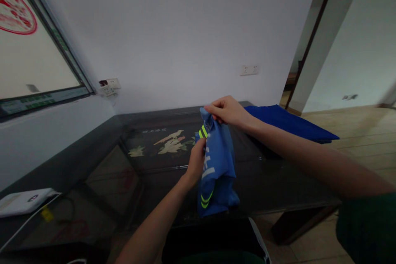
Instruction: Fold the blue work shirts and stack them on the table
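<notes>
Blue cloth (221, 154) stands bunched near the front edge of the surface (260, 187). Your right hand (227, 109) grip pinches its top; left hand (194, 163) at its side, fingers hidden, can't tell closure. Likely light, limp: take several layers at the edges.

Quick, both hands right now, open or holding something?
Left hand: closed on the side of the blue cloth, fingers mostly hidden.
Right hand: closed, pinching the cloth's top end.
</notes>
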`<control>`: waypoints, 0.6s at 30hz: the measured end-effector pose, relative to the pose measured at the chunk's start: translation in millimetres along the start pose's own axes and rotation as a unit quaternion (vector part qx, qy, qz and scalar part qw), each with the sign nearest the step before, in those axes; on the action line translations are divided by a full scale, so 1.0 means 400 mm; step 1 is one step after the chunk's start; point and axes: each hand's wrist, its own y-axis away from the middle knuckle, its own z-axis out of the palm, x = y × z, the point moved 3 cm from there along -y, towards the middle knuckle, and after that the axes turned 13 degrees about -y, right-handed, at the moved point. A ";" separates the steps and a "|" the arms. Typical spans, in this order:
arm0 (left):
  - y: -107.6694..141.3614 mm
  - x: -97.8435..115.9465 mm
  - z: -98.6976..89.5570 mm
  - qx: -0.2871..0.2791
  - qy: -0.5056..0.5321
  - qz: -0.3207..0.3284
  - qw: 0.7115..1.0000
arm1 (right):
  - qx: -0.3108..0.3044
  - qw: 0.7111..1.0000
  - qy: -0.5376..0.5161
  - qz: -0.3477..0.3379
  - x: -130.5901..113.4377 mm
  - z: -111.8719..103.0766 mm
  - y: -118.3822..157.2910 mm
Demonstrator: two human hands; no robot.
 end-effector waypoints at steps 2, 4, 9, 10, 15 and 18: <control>0.029 0.001 -0.016 0.039 -0.001 0.028 0.999 | -0.030 0.999 0.002 -0.017 -0.006 0.011 0.023; 0.041 -0.004 -0.061 0.065 -0.044 0.065 0.995 | -0.033 0.999 0.010 -0.032 -0.015 -0.002 0.044; -0.040 -0.058 -0.241 0.026 -0.177 0.111 0.978 | 0.044 0.998 -0.011 -0.044 -0.051 -0.077 0.074; -0.071 -0.066 -0.276 -0.011 -0.195 0.111 0.974 | 0.063 0.996 -0.020 -0.053 -0.059 -0.088 0.074; -0.215 0.001 -0.451 0.014 -0.261 0.073 0.963 | 0.073 0.995 -0.031 -0.059 -0.032 -0.092 0.043; -0.245 0.124 -0.537 0.198 -0.251 0.130 0.939 | 0.083 0.995 -0.058 -0.019 0.054 -0.085 0.010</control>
